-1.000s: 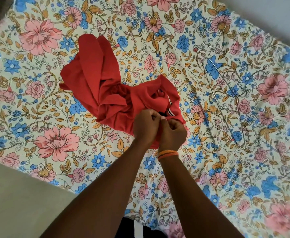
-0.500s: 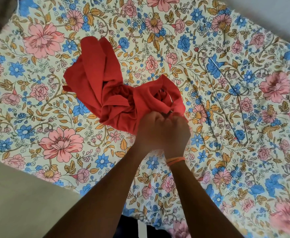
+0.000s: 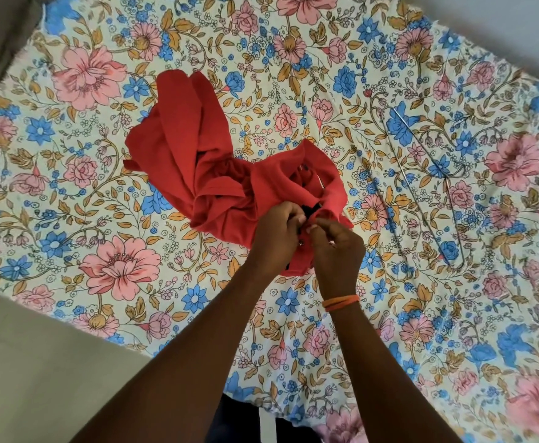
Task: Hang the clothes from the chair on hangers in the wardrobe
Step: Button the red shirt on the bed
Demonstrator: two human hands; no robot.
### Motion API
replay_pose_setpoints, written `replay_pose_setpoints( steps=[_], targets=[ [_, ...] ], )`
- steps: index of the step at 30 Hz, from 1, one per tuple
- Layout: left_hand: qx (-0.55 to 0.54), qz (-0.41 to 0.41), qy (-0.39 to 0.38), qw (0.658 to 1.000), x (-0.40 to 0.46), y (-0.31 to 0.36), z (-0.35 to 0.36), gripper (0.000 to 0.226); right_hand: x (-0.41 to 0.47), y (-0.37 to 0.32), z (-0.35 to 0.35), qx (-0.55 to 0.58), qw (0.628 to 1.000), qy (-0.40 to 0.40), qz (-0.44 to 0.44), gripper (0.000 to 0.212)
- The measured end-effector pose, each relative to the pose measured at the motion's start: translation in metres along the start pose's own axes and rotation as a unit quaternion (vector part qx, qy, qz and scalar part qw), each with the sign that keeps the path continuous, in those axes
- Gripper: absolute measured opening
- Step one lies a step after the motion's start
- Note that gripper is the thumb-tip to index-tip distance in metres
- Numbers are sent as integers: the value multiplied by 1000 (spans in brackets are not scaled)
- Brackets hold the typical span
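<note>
Since a second ago my hands have slid down the shirt (image 3: pixel 217 187) on the bed (image 3: pixel 389 314); left hand (image 3: pixel 276 231) and right hand (image 3: pixel 337 251) both pinch its placket. If fabric bunches, a button may misalign. The hanger (image 3: pixel 428 187) lies well to the right.

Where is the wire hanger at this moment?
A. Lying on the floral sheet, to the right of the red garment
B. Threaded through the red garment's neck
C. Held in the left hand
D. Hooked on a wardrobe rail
A: the wire hanger lies flat on the floral sheet, apart from the red garment, while the left hand and right hand both pinch the garment's near edge.
</note>
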State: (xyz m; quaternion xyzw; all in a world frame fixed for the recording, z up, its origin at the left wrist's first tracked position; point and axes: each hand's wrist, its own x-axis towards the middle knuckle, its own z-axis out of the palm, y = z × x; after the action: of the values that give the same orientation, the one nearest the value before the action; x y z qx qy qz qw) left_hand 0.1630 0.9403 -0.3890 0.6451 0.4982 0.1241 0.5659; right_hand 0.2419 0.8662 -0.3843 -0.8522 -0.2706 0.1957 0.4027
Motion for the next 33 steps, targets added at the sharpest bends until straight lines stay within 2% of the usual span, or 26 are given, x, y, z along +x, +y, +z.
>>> replay_pose_setpoints(
  steps=[5,8,15,18,22,25,28,30,33],
  targets=[
    [-38,-37,-23,998,-3,1,-3,20,1,4,-1,51,996,-18,70,2],
    [-64,-66,-22,996,-7,9,-4,16,2,4,2,32,998,-18,53,4],
    [68,-65,-6,996,4,15,-1,19,2,-1,11,-30,999,15,-6,10],
    [81,-61,-8,995,5,16,1,21,2,3,9,-21,999,27,-27,12],
    [96,-47,60,992,1,13,0,26,7,-1,4,2,999,-12,-49,13],
    [131,-46,94,986,2,13,0,27,9,-6,6,39,998,-54,-18,13],
    [163,-29,86,982,4,13,2,27,7,-2,6,54,997,-60,13,13],
    [126,-28,75,989,6,12,2,24,6,0,6,81,993,-59,55,13],
    [-12,-64,42,997,5,9,-2,18,3,-2,8,116,987,-38,105,6]
  ],
)
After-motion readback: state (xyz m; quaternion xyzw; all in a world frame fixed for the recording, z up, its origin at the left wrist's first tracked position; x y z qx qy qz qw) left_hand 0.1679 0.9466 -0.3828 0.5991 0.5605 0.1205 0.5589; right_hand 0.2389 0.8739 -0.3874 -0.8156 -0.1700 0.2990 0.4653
